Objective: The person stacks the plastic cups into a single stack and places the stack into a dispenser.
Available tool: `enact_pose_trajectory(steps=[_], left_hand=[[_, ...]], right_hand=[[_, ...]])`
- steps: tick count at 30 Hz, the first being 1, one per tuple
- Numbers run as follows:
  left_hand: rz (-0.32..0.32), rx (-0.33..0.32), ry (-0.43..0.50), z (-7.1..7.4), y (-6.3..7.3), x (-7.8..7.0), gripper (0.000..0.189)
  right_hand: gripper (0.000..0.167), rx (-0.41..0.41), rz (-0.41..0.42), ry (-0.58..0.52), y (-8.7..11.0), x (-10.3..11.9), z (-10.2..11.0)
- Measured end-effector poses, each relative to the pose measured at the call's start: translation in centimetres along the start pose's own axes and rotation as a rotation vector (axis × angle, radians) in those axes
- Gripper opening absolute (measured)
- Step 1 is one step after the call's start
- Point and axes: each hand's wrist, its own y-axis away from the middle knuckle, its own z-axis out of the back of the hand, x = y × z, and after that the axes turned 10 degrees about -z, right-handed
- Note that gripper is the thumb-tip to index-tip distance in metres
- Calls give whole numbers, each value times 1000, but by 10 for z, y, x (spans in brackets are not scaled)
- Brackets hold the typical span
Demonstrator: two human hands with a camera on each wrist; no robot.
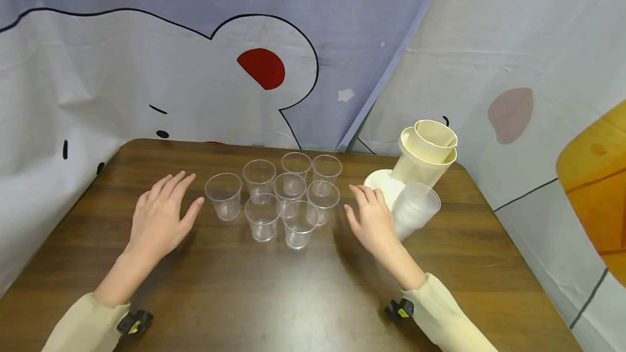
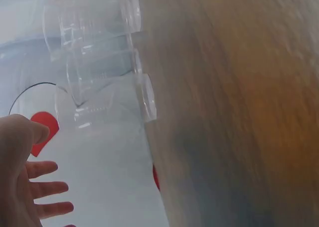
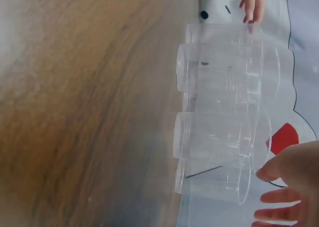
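Note:
Several clear plastic cups point(image 1: 299, 227) stand upright in a loose cluster on the brown table. The leftmost cup point(image 1: 227, 200) is a little apart from the others. Just left of it my left hand point(image 1: 162, 213) hovers with fingers extended and thumb spread, holding nothing. On the other side of the cluster, my right hand point(image 1: 374, 222) is held with fingers reaching forward, its palm bare. Behind that hand a tilted stack of nested clear cups point(image 1: 418, 206) lies partly hidden. In the right wrist view, the thumb overlaps the rim of a near cup point(image 3: 214, 182).
Cream-coloured cylindrical containers point(image 1: 418, 170), one set inside another, lean at the table's back right. A white round piece point(image 1: 383, 181) lies beside them. Printed curtains point(image 1: 186, 80) hang right behind the table point(image 1: 220, 297) and along its right side.

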Motion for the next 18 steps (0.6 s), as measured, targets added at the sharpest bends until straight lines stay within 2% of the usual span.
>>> enact_pose_trajectory(steps=[10, 18], left_hand=[[26, -89, 64, 0, -2, -11, 54], [35, -172, 101, 1, -5, -22, 54]], right_hand=[[29, -122, 41, -72, 6, -1, 9], [25, -219, 56, -144, 9, -1, 18]])
